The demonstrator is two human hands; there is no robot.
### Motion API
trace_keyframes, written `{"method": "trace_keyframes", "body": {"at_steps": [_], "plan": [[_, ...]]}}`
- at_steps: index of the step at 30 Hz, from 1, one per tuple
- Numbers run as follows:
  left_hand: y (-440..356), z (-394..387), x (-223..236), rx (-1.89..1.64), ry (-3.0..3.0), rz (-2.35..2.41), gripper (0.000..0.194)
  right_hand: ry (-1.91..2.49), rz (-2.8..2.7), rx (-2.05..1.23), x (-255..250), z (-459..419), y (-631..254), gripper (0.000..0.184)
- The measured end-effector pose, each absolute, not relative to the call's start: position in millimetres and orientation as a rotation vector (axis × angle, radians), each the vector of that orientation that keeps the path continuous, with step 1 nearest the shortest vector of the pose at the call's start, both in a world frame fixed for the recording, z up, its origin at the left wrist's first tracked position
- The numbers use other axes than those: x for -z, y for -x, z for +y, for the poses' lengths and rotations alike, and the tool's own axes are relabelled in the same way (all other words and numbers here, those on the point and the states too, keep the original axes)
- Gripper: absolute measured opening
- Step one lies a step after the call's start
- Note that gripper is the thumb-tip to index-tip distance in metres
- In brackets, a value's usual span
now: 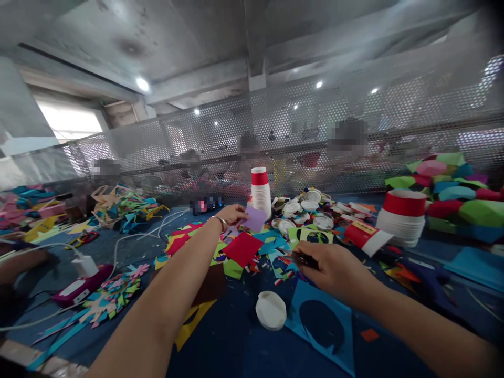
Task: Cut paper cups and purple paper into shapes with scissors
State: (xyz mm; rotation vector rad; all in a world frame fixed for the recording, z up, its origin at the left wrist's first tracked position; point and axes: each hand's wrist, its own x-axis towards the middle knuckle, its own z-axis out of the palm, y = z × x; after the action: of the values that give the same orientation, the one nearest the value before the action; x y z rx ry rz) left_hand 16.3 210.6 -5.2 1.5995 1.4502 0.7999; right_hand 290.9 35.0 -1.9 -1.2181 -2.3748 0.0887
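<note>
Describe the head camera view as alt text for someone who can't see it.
The left hand holds purple paper and the right hand grips a dark object above a blue tabletop strewn with colourful scraps. Nearer the viewer lie a white disc and a blue sheet with a hole; beyond stands a red-topped cup stack.

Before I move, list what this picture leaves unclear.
All in the head view:
Dark tool in the right hand: kind hidden by fingers.
Purple paper: left edge partly behind the left hand.
People behind the perforated screen: blurred by mesh and pixelation.
Colored paper shapes, right: cut off by the edge.
</note>
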Motion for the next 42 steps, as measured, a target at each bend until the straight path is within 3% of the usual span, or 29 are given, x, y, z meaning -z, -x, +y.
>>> {"method": "trace_keyframes", "body": {"at_steps": [7,16,21,28,38,42], "plan": [[-31.1,188.4,-4.4,-1.100,-1.428,1.295,0.035,1.233,-2.344,-0.118,4.5,37.6,-291.1,0.010],[-46.9,136.9,-27.2,-1.425,-1.308,1.014,0.020,1.223,-2.201,-0.210,4.4,45.7,-292.6,0.029],[-51.7,79.4,-26.2,-1.395,-1.353,0.917,0.035,1.200,-2.089,-0.291,4.4,44.9,-290.3,0.041],[-61.7,40.5,-13.6,-1.390,-1.436,0.873,0.040,1.069,-2.022,-0.643,-1.7,32.6,-278.1,0.035],[-45.4,22.5,-12.5,-0.998,-1.241,0.865,0.023,1.061,-1.942,-0.822,-0.6,30.6,-273.4,0.033],[-47.7,20.9,-9.4,-1.008,-1.292,0.861,0.032,1.057,-1.938,-0.836,5.0,33.4,-273.6,0.033]]}}
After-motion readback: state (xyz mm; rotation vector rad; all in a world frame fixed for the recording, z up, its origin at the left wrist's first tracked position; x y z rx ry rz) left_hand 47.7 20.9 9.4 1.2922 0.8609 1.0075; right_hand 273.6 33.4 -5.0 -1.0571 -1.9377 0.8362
